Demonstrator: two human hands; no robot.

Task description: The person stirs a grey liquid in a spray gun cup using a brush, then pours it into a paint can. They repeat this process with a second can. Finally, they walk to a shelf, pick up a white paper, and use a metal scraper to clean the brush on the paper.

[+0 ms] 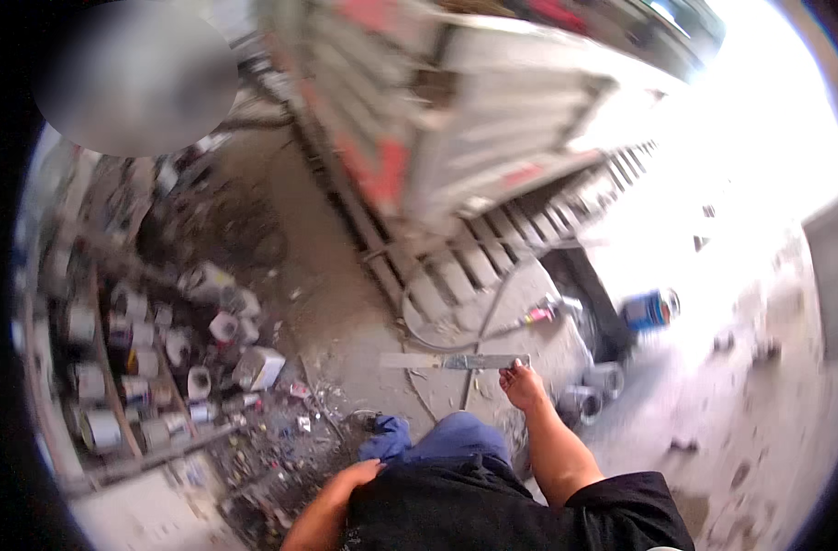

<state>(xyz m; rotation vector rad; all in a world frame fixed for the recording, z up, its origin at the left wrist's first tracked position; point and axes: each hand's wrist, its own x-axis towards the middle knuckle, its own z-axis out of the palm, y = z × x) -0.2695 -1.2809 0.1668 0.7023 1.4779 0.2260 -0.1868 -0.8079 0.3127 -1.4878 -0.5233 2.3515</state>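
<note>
My right hand [525,386], arm stretched forward, pinches one end of a long, flat, narrow grey strip [458,362]. The strip lies crosswise in front of me, pointing left; whether it is metal or wood I cannot make out. My left hand [359,474] is low at my side, against my black shirt [465,505] and close to my blue trousers [456,439]. Its fingers are partly hidden and blurred, so what they do is unclear.
Ahead, a white and red truck body [492,119] stands beside slatted metal grating [492,253]. A hose [494,312] loops over the floor. To the right are a blue can [649,309] and grey cans [581,404]. Leftward, shelves hold several containers [130,354] above scattered debris [290,441].
</note>
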